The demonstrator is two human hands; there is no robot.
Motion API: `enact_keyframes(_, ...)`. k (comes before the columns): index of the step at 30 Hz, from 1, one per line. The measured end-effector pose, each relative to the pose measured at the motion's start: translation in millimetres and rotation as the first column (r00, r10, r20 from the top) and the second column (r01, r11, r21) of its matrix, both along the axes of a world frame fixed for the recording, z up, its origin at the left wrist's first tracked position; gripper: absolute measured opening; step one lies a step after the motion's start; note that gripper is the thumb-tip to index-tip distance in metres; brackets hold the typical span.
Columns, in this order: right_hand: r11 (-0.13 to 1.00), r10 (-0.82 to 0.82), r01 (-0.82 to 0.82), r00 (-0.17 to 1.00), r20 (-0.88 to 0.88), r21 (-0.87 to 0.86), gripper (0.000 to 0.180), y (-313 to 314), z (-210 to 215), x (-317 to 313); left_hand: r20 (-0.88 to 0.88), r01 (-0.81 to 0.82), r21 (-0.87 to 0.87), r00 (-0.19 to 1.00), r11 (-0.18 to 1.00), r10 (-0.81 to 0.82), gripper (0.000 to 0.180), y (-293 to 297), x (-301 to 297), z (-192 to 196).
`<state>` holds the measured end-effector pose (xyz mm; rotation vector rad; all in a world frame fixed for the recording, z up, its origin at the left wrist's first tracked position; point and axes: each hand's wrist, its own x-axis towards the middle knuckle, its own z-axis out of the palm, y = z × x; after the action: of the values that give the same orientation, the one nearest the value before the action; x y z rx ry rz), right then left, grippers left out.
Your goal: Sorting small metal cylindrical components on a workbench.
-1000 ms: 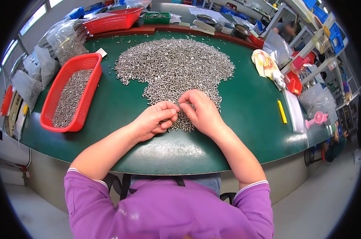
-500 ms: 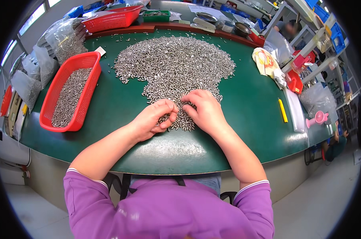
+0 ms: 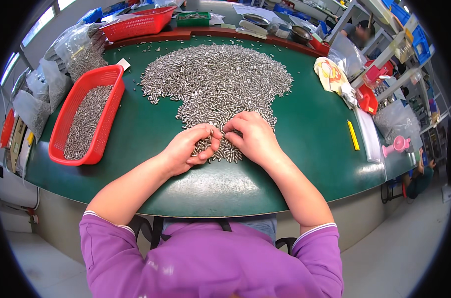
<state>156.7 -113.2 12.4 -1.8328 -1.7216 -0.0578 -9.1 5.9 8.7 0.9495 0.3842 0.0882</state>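
Note:
A broad heap of small, silvery, cylinder-shaped metal pieces [image 3: 220,74] covers the middle of the green table [image 3: 151,144] and narrows toward me. At its near end my left hand [image 3: 191,148] is curled, thumb and forefinger pinched together; what they hold is too small to make out. Just right of it, my right hand [image 3: 252,136] rests at the edge of the heap with its fingers bent down and drawn together. Its fingertips touch the pieces, and whether one is between them is hidden. The two hands are close but apart.
A red basket [image 3: 117,99] holding similar pieces stands at the left, beside filled plastic bags [image 3: 79,52]. To the right lie a yellow pen-like tool [image 3: 353,135], a cloth [image 3: 331,75] and a pink fan-like object [image 3: 398,144]. Another person [image 3: 360,34] is at the far right.
The fingers of both hands have shifted slightly at the near end of the heap. Otherwise the view has only moved a little.

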Motion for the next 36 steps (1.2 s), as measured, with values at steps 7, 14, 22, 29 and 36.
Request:
enact_keyframes(7,1.0,-0.023,0.023,0.998,0.059,0.013,0.009,4.3,-5.9,2.8,0.025,-0.005,0.001,1.0,1.0,0.005,0.019,-1.1,-0.6,3.2)
enact_keyframes(14,0.984,0.061,-0.059,0.998,-0.009,0.165,0.009,3.2,11.1,-12.8,-0.001,0.043,0.007,0.999,0.999,-0.043,0.012,0.0,0.0,-2.6)
enact_keyframes(22,0.971,0.202,-0.172,0.962,-0.184,0.168,0.014,3.7,4.0,-10.4,0.022,0.03,0.005,0.999,1.0,-0.03,0.014,0.2,0.9,-5.3)
enact_keyframes(29,0.996,0.033,-0.038,0.998,0.062,0.087,0.021,3.3,-7.6,0.8,-0.009,-0.017,-0.012,1.0,1.0,0.017,0.018,-2.0,1.6,0.4)
enact_keyframes(36,1.0,-0.005,0.005,0.999,0.039,0.013,0.011,4.3,-6.3,0.3,-0.017,-0.005,-0.016,1.0,1.0,0.005,0.018,0.8,1.6,-1.8)
